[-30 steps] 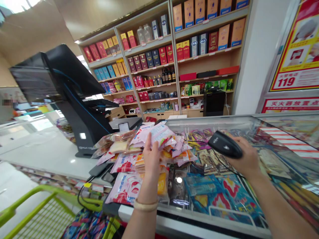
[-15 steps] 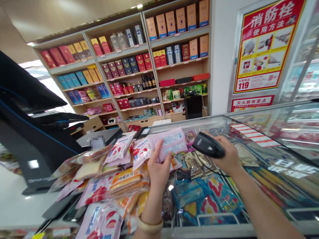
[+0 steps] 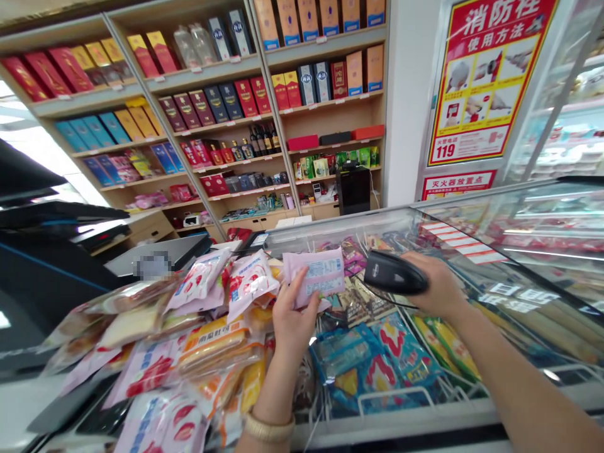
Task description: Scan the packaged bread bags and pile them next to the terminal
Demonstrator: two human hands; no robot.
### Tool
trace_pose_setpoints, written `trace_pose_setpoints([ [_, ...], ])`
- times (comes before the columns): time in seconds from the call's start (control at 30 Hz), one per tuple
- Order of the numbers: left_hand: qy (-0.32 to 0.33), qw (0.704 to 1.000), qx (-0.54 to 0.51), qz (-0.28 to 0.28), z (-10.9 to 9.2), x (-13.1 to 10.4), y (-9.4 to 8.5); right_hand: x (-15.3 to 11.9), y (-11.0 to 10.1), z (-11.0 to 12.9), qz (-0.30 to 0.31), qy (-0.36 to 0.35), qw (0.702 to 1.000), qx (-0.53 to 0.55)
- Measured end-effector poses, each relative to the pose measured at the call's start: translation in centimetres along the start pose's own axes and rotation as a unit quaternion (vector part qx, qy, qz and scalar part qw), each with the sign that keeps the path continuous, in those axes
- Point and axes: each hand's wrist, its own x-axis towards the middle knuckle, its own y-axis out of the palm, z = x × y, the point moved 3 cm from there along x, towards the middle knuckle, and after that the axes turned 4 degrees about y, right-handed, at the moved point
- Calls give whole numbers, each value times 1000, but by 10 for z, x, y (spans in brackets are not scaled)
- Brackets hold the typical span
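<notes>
My left hand (image 3: 295,311) grips a pink snack packet (image 3: 325,267), with the printed text side facing up. A black barcode scanner (image 3: 394,272) is in my right hand (image 3: 438,283), its head pointing left towards the packet with a gap between them. Its cable hangs below. Left of my left hand, more pink packets with red fruit pictures (image 3: 252,280) lie heaped with orange-and-clear bread packs (image 3: 214,343) and clear-wrapped sandwiches (image 3: 132,321).
Beneath my hands is a glass-topped freezer (image 3: 453,402) holding blue packs (image 3: 372,365) and other wrapped goods. A dark checkout machine (image 3: 38,270) stands at the left. Shelves of boxed goods (image 3: 207,107) line the back, beside a red wall poster (image 3: 491,82).
The view has shifted, so the shelves and the heap sit further left. Both hands keep their grip, and the pink packet is still in front of the scanner.
</notes>
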Motion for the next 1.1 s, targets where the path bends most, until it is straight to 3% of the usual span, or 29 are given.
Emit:
trace_pose_setpoints([
  [0.27, 74, 991, 89, 62, 6, -3, 4, -14, 5, -8, 23, 21, 999, -42],
  [0.8, 56, 994, 74, 55, 4, -2, 5, -11, 6, -6, 41, 19, 997, -63],
  [0.9, -5, 998, 26, 60, 6, -5, 9, -13, 2, -10, -9, 27, 998, -60],
  [0.97, -90, 992, -51, 76, 10, -12, 18, -14, -1, -15, -45, 48, 995, -68],
  [1.1, -257, 933, -224, 118, 23, -34, 46, -16, -7, -24, -90, 83, 989, -88],
])
